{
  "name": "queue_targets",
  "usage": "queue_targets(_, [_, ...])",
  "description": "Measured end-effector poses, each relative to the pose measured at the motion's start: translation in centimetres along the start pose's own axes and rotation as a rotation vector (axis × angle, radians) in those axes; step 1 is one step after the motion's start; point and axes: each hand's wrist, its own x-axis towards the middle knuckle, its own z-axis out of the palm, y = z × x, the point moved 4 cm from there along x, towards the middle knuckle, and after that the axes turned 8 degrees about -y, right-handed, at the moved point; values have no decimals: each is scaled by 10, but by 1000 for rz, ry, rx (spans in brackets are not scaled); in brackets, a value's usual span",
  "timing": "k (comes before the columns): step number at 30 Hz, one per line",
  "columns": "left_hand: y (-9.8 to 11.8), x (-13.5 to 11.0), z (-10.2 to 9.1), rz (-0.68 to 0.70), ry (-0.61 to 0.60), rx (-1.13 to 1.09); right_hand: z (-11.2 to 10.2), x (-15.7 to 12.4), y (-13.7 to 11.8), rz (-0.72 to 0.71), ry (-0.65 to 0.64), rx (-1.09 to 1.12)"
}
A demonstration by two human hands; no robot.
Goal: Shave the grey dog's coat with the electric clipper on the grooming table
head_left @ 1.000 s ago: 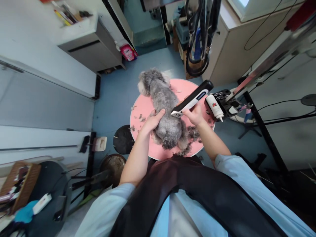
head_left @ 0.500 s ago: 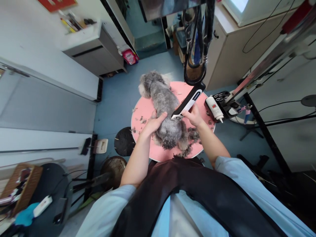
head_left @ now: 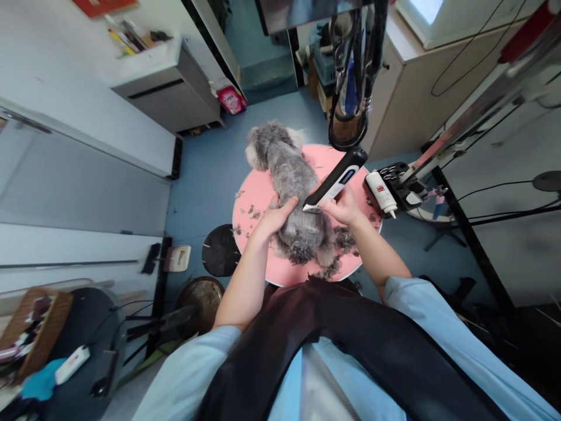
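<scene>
On the pink table, the left hand lies curled against the grey dog while the right hand grips the clipper at the dog's back.

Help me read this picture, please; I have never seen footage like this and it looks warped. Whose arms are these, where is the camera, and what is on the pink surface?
The camera sits on a person's head and looks down, so the two arms are that person's own. On the round pink table stands a small grey dog, seen from behind, with clipped fur scattered around it. The left hand rests on the dog's back. The right hand grips a black and white clipper, its head against the coat. A white bottle lies on a tray beside the table.
</scene>
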Motion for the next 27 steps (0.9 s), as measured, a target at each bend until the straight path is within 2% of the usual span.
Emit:
queue_targets(4, [2, -2, 2, 13, -39, -20, 10, -16, -12, -70, -178, -57])
queue_targets(6, [2, -2, 2, 17, -40, -18, 12, -24, -15, -78, -220, -74])
queue_targets(8, [2, -1, 2, 21, -34, -4, 9, -23, -17, -72, -169, -56])
queue_targets(12, [3, -2, 2, -2, -28, 17, -3, -5, -12, -19, 45, -28])
queue_targets(14, [5, -6, 3, -16, -14, 42, -5, 1, -8, 10, 56, -26])
queue_targets(16, [12, -14, 2, 74, 85, 143, -5, 2, -4, 9, 55, 0])
queue_targets(19, [27, -33, 6, 378, 219, 410, -7, -6, 3, 0, 154, 50])
queue_targets(21, [29, -43, 14, 508, 163, 580, -10, -13, 6, -2, 252, 65])
queue_targets(23, [26, -47, 20, 548, 86, 693, -10, -17, 8, -2, 297, 69])
queue_targets(27, [19, -40, 17, 589, 118, 707, -3, -17, 7, -1, 227, 86])
